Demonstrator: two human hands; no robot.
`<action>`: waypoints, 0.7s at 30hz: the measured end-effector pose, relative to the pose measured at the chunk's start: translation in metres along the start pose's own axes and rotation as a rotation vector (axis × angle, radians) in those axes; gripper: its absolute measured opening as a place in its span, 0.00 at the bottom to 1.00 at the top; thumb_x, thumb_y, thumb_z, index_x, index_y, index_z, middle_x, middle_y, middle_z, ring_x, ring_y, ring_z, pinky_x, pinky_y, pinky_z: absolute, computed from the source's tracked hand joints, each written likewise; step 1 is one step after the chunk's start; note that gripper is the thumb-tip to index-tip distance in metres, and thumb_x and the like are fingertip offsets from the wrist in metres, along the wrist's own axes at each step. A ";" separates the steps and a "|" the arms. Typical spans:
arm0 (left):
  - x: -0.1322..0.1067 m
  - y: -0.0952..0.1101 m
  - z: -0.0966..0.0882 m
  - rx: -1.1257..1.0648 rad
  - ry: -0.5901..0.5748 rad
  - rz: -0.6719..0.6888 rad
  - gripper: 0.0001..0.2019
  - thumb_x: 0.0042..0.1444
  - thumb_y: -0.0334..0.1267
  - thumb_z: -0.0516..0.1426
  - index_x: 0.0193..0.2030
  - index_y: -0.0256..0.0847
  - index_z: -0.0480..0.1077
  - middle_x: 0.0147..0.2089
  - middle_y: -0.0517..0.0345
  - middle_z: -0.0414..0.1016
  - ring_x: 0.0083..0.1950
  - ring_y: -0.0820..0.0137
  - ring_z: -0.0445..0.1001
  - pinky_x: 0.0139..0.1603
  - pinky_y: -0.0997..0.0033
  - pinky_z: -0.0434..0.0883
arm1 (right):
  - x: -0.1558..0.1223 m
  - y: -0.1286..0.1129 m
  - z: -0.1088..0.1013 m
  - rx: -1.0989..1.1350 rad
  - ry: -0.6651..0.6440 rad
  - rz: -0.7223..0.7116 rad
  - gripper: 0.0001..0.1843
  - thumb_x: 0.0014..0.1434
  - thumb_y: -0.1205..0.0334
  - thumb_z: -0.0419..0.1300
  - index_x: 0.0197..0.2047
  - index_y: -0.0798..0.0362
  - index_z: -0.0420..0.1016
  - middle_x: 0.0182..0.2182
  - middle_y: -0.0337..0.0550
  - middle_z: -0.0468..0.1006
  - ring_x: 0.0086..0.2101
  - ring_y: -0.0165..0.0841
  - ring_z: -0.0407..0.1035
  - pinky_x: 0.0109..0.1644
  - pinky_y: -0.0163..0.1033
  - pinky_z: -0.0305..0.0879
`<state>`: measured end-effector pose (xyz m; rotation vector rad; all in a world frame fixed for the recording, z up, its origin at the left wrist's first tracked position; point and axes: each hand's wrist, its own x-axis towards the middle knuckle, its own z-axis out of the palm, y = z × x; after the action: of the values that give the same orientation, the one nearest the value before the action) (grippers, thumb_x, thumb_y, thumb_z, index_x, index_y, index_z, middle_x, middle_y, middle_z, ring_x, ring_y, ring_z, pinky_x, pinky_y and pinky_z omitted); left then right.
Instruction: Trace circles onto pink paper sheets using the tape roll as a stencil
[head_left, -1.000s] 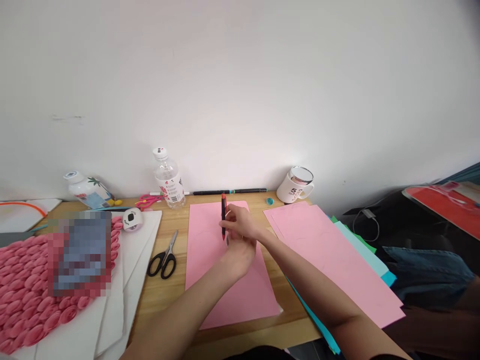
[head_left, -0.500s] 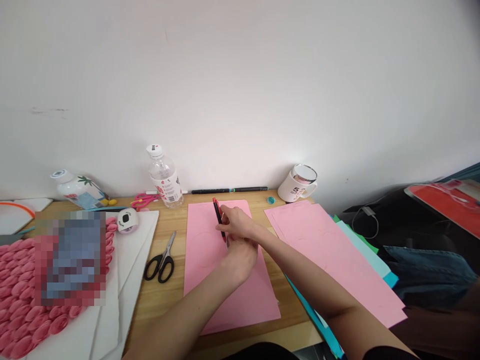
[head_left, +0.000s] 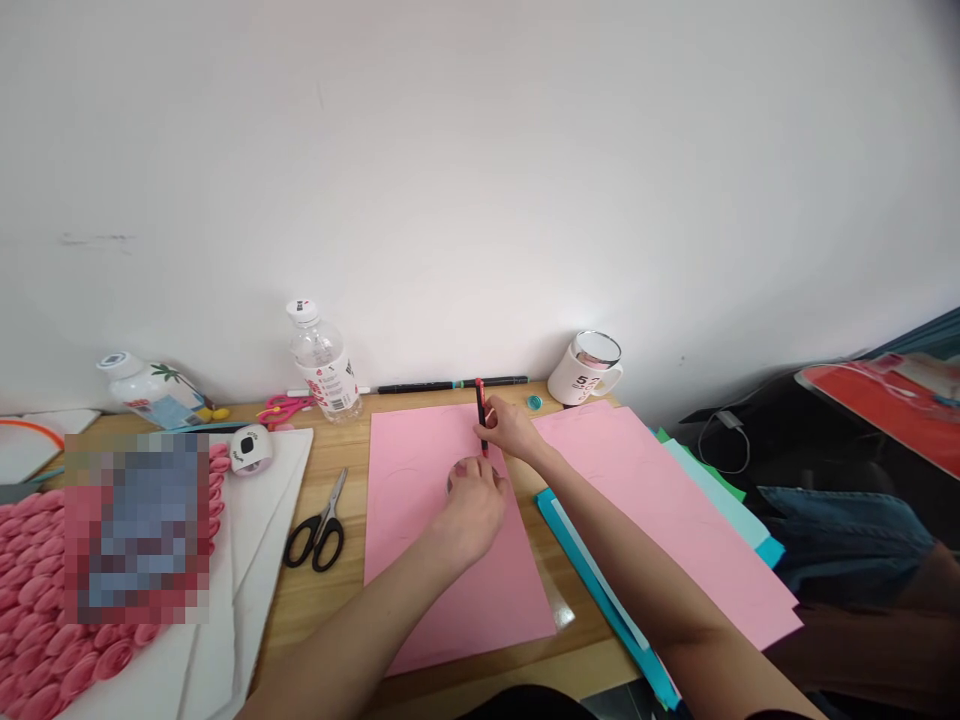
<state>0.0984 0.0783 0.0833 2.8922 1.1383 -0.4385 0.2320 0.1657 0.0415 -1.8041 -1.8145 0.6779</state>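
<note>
Head view: right hand pinches one black-and-red pen, near-upright over center pink paper, tip beside one round object; left hand lies over that, can't tell grip. Outward: two scissors, black-handled and pink; two bottles, clear and white; one mug.

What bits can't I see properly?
Head view: most of the round thing, covered by the left hand.
Head view: whether the pen touches the pink sheet; its tip is too small.
Head view: the pink petal pieces, cut off by the left edge and partly hidden by blurry squares.
</note>
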 end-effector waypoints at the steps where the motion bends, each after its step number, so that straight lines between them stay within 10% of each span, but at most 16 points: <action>1: 0.000 -0.002 0.000 -0.016 0.006 0.017 0.23 0.45 0.24 0.58 0.51 0.27 0.67 0.51 0.30 0.68 0.49 0.51 0.67 0.38 0.59 0.67 | -0.004 0.003 -0.004 0.015 0.017 0.006 0.13 0.45 0.69 0.61 0.27 0.49 0.58 0.18 0.30 0.69 0.22 0.28 0.64 0.25 0.32 0.53; 10: -0.016 -0.025 0.034 -0.355 0.192 0.082 0.22 0.44 0.15 0.49 0.44 0.38 0.63 0.49 0.49 0.66 0.50 0.61 0.66 0.46 0.64 0.67 | -0.083 0.023 -0.012 0.776 0.445 0.113 0.15 0.57 0.48 0.59 0.34 0.51 0.62 0.19 0.34 0.72 0.22 0.34 0.73 0.28 0.40 0.72; 18: -0.034 -0.021 0.047 -0.557 0.364 0.110 0.03 0.60 0.30 0.52 0.41 0.38 0.63 0.52 0.47 0.62 0.59 0.58 0.61 0.55 0.56 0.66 | -0.131 0.025 0.025 0.156 0.219 -0.423 0.14 0.63 0.62 0.55 0.51 0.47 0.72 0.52 0.50 0.73 0.53 0.43 0.68 0.55 0.52 0.68; 21: -0.054 -0.011 0.046 -0.553 0.384 0.206 0.19 0.52 0.42 0.63 0.47 0.39 0.64 0.58 0.43 0.60 0.62 0.54 0.58 0.57 0.52 0.64 | -0.132 0.023 0.031 0.006 0.209 -0.528 0.16 0.63 0.67 0.53 0.53 0.46 0.70 0.52 0.51 0.71 0.56 0.43 0.64 0.54 0.52 0.68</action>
<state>0.0421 0.0454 0.0544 2.5975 0.7995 0.3932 0.2299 0.0332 0.0030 -1.2469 -2.0121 0.2780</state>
